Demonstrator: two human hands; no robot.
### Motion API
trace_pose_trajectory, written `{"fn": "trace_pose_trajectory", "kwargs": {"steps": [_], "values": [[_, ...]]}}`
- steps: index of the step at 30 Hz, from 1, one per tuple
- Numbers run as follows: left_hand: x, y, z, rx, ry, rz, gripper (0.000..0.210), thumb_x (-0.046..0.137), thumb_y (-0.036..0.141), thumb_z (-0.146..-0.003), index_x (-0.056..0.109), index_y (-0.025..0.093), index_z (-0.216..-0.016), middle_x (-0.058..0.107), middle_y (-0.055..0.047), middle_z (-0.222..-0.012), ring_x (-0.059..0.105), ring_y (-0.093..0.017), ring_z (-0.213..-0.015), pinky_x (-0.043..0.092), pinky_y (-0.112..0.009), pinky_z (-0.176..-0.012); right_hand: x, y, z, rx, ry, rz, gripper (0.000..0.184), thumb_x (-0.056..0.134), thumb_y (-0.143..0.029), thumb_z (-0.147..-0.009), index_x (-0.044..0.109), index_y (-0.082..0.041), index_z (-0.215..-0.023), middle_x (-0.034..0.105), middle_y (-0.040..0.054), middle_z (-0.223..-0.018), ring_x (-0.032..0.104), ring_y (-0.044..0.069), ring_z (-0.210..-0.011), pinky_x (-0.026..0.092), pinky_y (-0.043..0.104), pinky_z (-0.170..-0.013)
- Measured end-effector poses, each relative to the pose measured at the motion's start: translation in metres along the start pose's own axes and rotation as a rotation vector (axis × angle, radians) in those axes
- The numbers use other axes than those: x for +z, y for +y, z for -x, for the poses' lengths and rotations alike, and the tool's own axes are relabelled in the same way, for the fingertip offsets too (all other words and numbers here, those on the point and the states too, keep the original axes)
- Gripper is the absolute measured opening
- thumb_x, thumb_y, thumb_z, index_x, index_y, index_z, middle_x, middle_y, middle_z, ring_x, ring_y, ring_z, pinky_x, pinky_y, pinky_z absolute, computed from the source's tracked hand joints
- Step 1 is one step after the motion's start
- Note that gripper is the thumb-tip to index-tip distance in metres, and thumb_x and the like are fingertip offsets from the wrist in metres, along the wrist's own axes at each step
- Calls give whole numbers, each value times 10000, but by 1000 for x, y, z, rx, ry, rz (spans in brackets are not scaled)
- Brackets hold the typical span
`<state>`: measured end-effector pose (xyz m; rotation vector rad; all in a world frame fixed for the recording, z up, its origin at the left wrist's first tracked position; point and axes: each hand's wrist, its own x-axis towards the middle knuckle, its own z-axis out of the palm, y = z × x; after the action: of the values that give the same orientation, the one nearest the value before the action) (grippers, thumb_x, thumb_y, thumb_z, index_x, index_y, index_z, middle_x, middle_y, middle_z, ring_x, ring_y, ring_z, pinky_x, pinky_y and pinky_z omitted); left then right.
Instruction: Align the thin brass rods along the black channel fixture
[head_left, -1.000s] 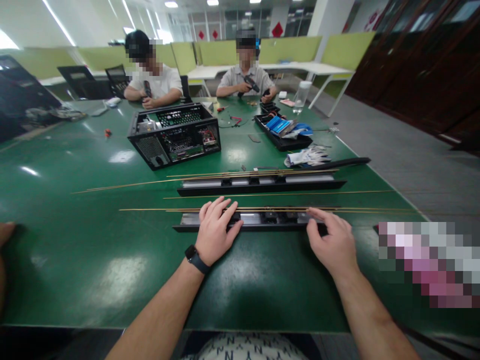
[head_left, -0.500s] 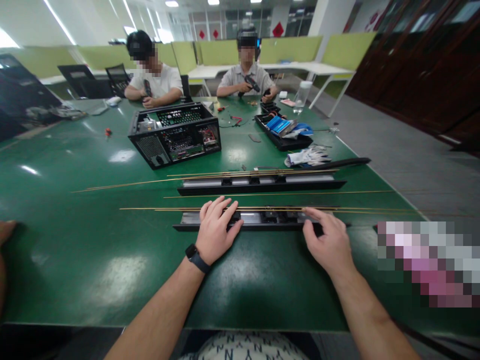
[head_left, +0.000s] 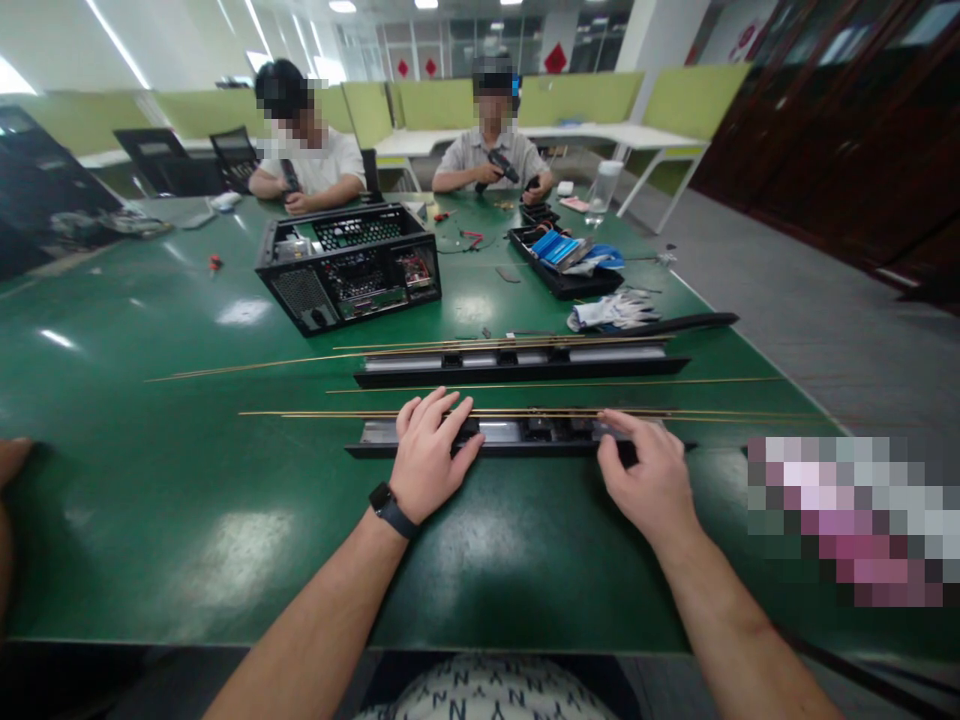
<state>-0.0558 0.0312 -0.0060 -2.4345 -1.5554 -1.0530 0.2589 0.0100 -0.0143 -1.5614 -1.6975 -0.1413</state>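
Note:
A long black channel with a silvery inner face (head_left: 502,432) lies crosswise in front of me. Thin brass-coloured rods (head_left: 300,415) run along its far edge and stick out past both ends. My left hand (head_left: 433,455), wearing a dark watch, rests over the channel's left part, fingers spread across the rods. At the right part, my right hand (head_left: 651,475) has its index finger on the rods and its thumb apart, grasping nothing. Behind lies a second black channel (head_left: 525,374) with more rods on it. A single rod (head_left: 360,391) lies between the two channels.
An open black computer case (head_left: 352,270) stands beyond, left of centre. Farther right are a black tray (head_left: 577,285) with blue items and white gloves (head_left: 616,312). Two people sit opposite, each holding a dark power tool. Another person's hand (head_left: 13,462) shows at the left edge.
My right hand has slid slightly left along the rods. My left hand stays on the near channel, and the view has shifted a little.

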Motion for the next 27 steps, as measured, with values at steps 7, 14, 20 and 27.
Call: {"fn": "trace_pose_trajectory", "kwargs": {"steps": [7, 14, 20, 27], "values": [[1, -3, -1, 4, 21, 12, 401, 690, 367, -1046, 694, 256, -1432, 735, -134, -1433, 612, -340, -1455, 374, -573, -1261, -1, 3, -1, 75, 58, 4, 338, 597, -358, -971, 699, -226, -1265, 840, 95, -1114, 761, 298, -1096, 479, 517, -1087], [1, -2, -1, 29, 32, 21, 369, 671, 360, -1063, 705, 252, -1414, 748, -125, -1409, 631, -326, -1436, 380, -554, -1258, 0, 3, 0, 45, 41, 11, 289, 602, -347, -968, 726, -232, -1201, 829, 93, -1148, 757, 291, -1102, 495, 506, -1070], [1, -3, -1, 48, 31, 20, 369, 675, 350, -1066, 703, 226, -1413, 750, -127, -1407, 638, -319, -1424, 380, -539, -1254, 0, 0, 1, -4, 32, -7, 359, 605, -347, -984, 697, -225, -1309, 836, 84, -1155, 758, 285, -1114, 487, 500, -1086], [2, -2, -1, 62, 30, 40, 310, 668, 329, -1075, 732, 260, -1371, 754, -112, -1405, 642, -310, -1424, 391, -544, -1244, -3, 5, 0, 67, 65, 10, 282, 608, -340, -963, 733, -227, -1189, 827, 94, -1124, 758, 294, -1082, 511, 503, -1057]]}}
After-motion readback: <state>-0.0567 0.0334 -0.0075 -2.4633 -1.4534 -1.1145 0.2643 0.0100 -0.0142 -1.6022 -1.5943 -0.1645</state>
